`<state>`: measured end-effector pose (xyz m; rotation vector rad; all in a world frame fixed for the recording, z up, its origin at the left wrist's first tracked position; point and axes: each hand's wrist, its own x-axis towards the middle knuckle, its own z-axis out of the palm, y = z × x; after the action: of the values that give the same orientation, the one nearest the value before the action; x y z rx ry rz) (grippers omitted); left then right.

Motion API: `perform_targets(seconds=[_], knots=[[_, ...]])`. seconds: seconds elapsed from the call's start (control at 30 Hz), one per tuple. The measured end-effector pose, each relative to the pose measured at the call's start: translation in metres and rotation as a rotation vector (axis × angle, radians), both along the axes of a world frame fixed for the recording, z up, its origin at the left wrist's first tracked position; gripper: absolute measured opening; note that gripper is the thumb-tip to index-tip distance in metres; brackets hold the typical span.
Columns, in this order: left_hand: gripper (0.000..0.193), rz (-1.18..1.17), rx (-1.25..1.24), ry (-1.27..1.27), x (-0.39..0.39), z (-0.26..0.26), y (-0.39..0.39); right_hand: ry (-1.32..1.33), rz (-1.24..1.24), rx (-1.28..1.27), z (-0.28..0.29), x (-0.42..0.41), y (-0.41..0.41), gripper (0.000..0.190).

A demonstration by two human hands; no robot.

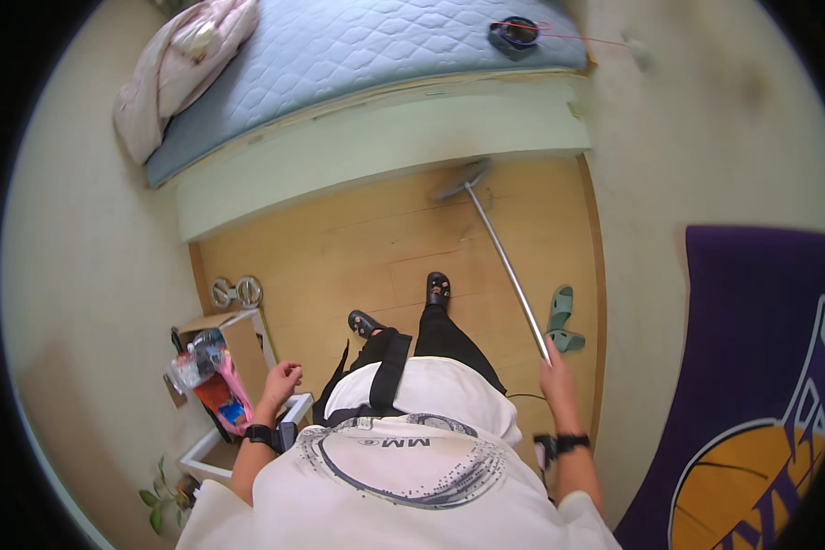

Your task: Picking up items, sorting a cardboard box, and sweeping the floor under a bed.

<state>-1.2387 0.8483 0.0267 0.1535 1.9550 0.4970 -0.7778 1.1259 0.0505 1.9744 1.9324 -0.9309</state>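
My right hand [557,375] is closed around the lower end of a long metal mop pole [512,275], at the right of the view. The pole runs up and away to a flat grey mop head [465,180], blurred, on the wooden floor [316,254] close to the pale base of the bed. My left hand [285,378] is raised at my left side with its fingers curled and nothing visible in them. Beside it stands a cardboard box [242,354] with plastic-wrapped things in it.
A bed with a blue quilted mattress [357,62] spans the far side, bearing a pink quilt [179,75] and a dark bin-like container [515,38]. Green slippers [561,309] lie near the right wall. A white shelf frame [203,454], a round-ended metal object [249,292] and a plant [157,505] are at left.
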Motion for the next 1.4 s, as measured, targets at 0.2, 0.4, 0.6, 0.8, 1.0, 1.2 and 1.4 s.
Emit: perform_targets(seconds=[0.2, 0.4, 0.6, 0.8, 1.0, 1.2, 1.4], knots=[[0.024, -0.215, 0.055, 0.12, -0.035, 0.022, 0.08, 0.042, -0.094, -0.185, -0.038, 0.03, -0.068, 0.049], [0.026, -0.241, 0.132, 0.116, -0.022, 0.038, 0.12, -0.026, -0.206, -0.179, 0.054, 0.052, -0.115, 0.042], [0.026, -0.46, 0.068, 0.11, -0.03, 0.039, 0.117, 0.093, -0.227, -0.066, -0.016, 0.022, -0.057, 0.042], [0.025, -0.494, -0.056, 0.116, -0.082, 0.04, 0.114, 0.066, -0.234, -0.016, -0.06, -0.01, -0.038, 0.044], [0.024, -0.584, 0.06, 0.109, -0.132, 0.017, 0.145, -0.153, -0.367, -0.225, 0.014, -0.037, -0.148, 0.047], [0.028, -0.78, 0.105, 0.095, -0.186, -0.006, 0.169, -0.118, -0.492, -0.225, 0.082, -0.122, -0.212, 0.046], [0.028, -0.795, -0.012, 0.11, -0.284, -0.033, 0.167, 0.149, -0.493, -0.134, -0.003, -0.229, -0.186, 0.042]])
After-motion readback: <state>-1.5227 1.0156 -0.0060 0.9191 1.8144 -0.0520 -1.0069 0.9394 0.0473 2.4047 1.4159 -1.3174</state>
